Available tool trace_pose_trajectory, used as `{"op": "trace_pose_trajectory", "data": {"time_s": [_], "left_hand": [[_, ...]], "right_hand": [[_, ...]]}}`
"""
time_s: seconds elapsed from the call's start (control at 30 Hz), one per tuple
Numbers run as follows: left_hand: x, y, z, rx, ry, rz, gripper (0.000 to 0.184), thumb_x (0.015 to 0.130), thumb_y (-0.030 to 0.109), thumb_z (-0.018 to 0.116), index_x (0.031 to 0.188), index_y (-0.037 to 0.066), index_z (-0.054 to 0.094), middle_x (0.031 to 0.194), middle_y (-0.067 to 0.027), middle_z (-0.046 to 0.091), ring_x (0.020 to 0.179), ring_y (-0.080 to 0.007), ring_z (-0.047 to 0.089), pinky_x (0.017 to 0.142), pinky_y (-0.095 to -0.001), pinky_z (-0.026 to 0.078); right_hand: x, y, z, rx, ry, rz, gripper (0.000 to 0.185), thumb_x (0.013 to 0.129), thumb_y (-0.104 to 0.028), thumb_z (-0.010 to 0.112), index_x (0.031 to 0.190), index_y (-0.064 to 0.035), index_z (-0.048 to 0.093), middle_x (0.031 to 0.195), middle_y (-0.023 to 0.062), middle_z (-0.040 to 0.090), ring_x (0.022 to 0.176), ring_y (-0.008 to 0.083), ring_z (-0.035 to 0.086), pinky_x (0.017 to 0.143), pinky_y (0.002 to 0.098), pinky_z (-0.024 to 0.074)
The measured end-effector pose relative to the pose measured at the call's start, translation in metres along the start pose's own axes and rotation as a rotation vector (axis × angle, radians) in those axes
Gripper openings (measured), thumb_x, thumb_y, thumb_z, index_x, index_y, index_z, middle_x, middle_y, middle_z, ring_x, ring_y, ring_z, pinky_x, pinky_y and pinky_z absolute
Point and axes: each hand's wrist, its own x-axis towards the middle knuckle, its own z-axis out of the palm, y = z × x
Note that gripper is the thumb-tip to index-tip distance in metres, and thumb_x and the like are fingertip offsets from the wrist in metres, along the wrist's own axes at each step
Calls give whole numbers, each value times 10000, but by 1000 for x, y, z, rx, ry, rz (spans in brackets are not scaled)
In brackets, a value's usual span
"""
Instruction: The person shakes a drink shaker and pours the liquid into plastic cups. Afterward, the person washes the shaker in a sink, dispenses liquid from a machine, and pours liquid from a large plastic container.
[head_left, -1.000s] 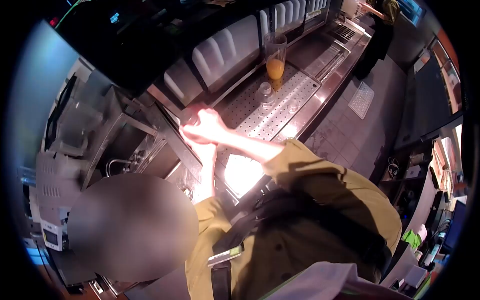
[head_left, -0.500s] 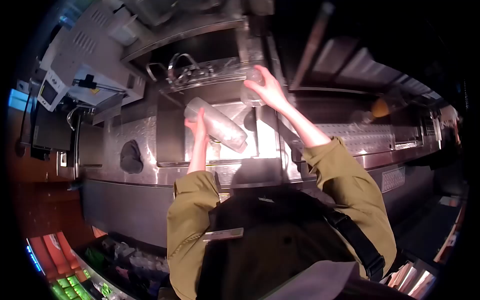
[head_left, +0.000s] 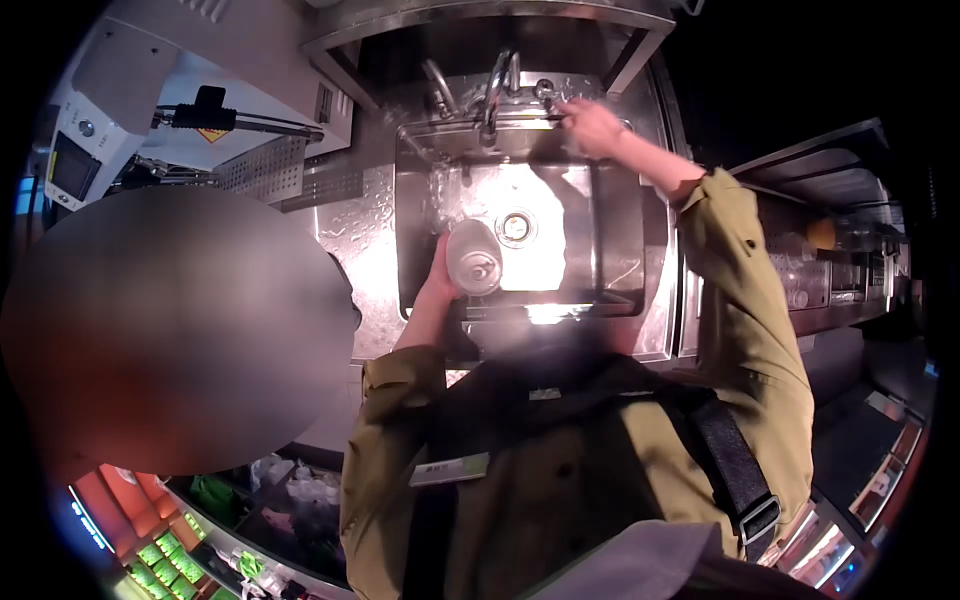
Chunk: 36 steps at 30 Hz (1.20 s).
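In the head view, my left hand [head_left: 440,272] is wrapped round a tall translucent container [head_left: 475,258] over the front left of the steel sink [head_left: 620,225]. The container is tilted, with one round end towards me; I cannot make out what is inside. My right hand [head_left: 595,130] reaches to the back right of the sink. Its fingertips are closed at a small tap handle [head_left: 546,92], partly hidden by the fingers and slightly blurred. A curved metal faucet [head_left: 494,100] stands left of that hand, above the basin. The drain [head_left: 516,228] shows in the lit sink floor.
A white machine with a small screen [head_left: 75,165] stands at the back left. A steel shelf frame [head_left: 480,12] crosses above the faucet. Water drops lie on the counter [head_left: 360,215]. A large blurred patch [head_left: 180,330] hides the left side. An orange item [head_left: 822,235] stands far right.
My right hand has let go of a clear vessel and moved to the tap handle. My left hand has turned the translucent container more end-on. The camera view has shifted, and the blurred patch has appeared.
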Motion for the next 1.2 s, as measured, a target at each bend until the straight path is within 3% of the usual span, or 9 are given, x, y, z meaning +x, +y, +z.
{"op": "trace_pose_trajectory", "data": {"time_s": [0.1, 0.2, 0.3, 0.5, 0.57, 0.63, 0.77, 0.9, 1.2], "left_hand": [[-8, 4, -24, 410, -23, 206, 542, 853, 462, 500, 1262, 106, 481, 1211, -117, 538, 1116, -286, 512, 929, -417, 429], [-40, -2, -11, 973, 71, 413, 547, 852, 430, 545, 1277, 95, 464, 1241, -128, 517, 1153, -292, 481, 962, -400, 400], [-69, 2, 1, 1143, 33, 506, 567, 887, 471, 452, 1286, 68, 442, 1232, -174, 508, 1110, -335, 501, 936, -435, 429], [-104, 33, 29, 318, -133, 204, 619, 901, 527, 389, 1285, 44, 437, 1237, -199, 497, 1095, -359, 504, 944, -449, 428], [-103, 43, 38, -146, -176, 8, 634, 897, 541, 388, 1282, 42, 442, 1242, -197, 495, 1102, -357, 500, 957, -445, 419], [-96, 45, 48, -121, -97, 78, 632, 897, 543, 384, 1278, 43, 451, 1237, -185, 502, 1097, -351, 505, 958, -437, 421], [-61, 67, -3, 131, -34, 246, 622, 888, 537, 359, 1309, 84, 428, 1288, -122, 481, 1137, -315, 486, 973, -428, 397], [-47, 63, 41, 382, 207, 361, 644, 841, 397, 563, 1356, 90, 325, 1339, -84, 405, 1156, -258, 457, 972, -414, 382], [38, -8, 105, 1577, 342, 960, 954, 691, 68, 764, 1373, 47, 96, 1331, -205, 260, 1159, -275, 398, 990, -416, 376]], "right_hand": [[4, 23, 24, -305, 96, -173, 419, 716, -276, 609, 1002, 29, 582, 1301, 178, 460, 1152, 256, 496, 992, 330, 385], [-5, -46, 6, 258, -127, 131, 427, 784, -330, 587, 1034, 16, 574, 1241, 170, 498, 1103, 254, 519, 974, 312, 402], [25, -127, 151, 1580, 177, 477, 463, 878, -376, 474, 1142, 3, 504, 1136, 152, 535, 1031, 266, 540, 939, 334, 429], [38, -231, 177, 676, 264, 260, 349, 929, -185, 397, 1226, -5, 429, 1008, 121, 572, 951, 241, 578, 830, 328, 482], [51, -235, 174, 2110, 441, 324, 329, 870, -225, 513, 1122, -15, 540, 1008, 118, 609, 896, 224, 607, 739, 322, 501], [70, -236, 174, 2624, 524, 111, 376, 830, -261, 588, 1100, 0, 569, 1031, 120, 618, 882, 217, 615, 720, 323, 503], [65, -184, 158, 1914, 749, -412, 632, 764, -334, 675, 1206, 71, 474, 1096, 144, 588, 954, 251, 583, 832, 357, 467], [-51, -145, 61, 1589, 338, 613, 712, 744, -393, 696, 1237, 52, 440, 1125, 199, 555, 1018, 320, 544, 899, 376, 426], [-281, -2, 125, 713, 840, 1311, 640, 752, -469, 618, 1057, 70, 456, 1021, 234, 552, 911, 341, 578, 795, 418, 463]]}}
